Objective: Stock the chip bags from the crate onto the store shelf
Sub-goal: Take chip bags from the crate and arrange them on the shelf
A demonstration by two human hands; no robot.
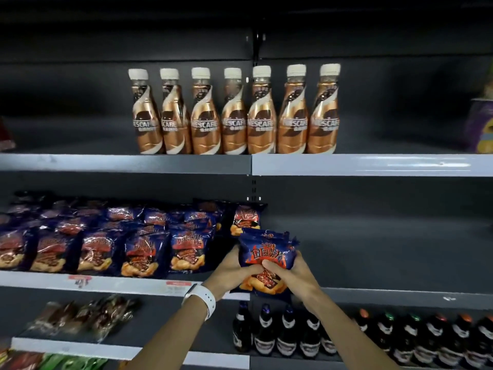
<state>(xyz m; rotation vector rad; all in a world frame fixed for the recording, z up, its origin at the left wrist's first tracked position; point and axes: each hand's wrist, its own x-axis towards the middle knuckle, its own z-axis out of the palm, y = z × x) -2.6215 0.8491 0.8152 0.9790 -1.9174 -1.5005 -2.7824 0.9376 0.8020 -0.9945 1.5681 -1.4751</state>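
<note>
A dark blue chip bag (266, 252) with orange print is held upright in front of the middle shelf (120, 285). My left hand (232, 271) grips its left side and my right hand (290, 276) grips its right side, both thumbs over the front. It hovers at the right end of the row of matching chip bags (144, 252) that fills the shelf's left half. One more chip bag (246, 218) stands just behind it. The crate is out of view.
Several Nescafe bottles (234, 116) line the upper shelf (373, 164). Dark bottles (288, 335) stand below my hands, with wrapped snacks (85, 319) at lower left. A purple tub (480, 124) sits at far right. The middle shelf's right half (386, 252) is bare.
</note>
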